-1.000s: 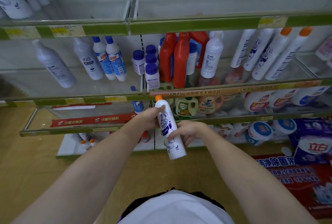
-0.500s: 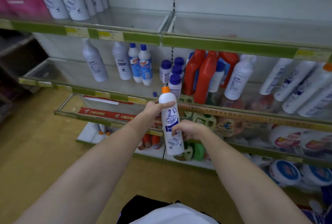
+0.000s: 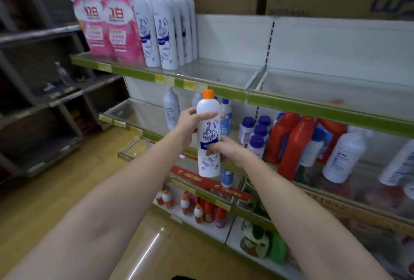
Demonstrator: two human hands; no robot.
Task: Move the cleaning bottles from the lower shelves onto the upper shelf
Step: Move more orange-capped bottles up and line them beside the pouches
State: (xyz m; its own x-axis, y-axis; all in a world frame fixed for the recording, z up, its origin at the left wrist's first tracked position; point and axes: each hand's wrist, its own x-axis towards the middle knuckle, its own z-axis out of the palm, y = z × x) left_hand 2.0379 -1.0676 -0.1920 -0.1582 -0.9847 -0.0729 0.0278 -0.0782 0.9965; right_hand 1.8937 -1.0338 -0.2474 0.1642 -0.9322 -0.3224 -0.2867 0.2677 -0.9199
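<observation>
I hold a white cleaning bottle with an orange cap upright in front of the shelving, both hands on it: my left hand wraps its shoulder just below the cap, while my right hand curls around its blue-labelled middle. The bottle hangs in the air, level with the middle shelf and below the green-edged upper shelf. On that upper shelf, to the left, a row of matching orange-capped bottles stands beside pink refill pouches. Behind my hands, red jugs and small blue-capped bottles crowd the middle shelf. Small orange-topped bottles, apparently more cleaners though blurred, stand on the bottom shelf.
</observation>
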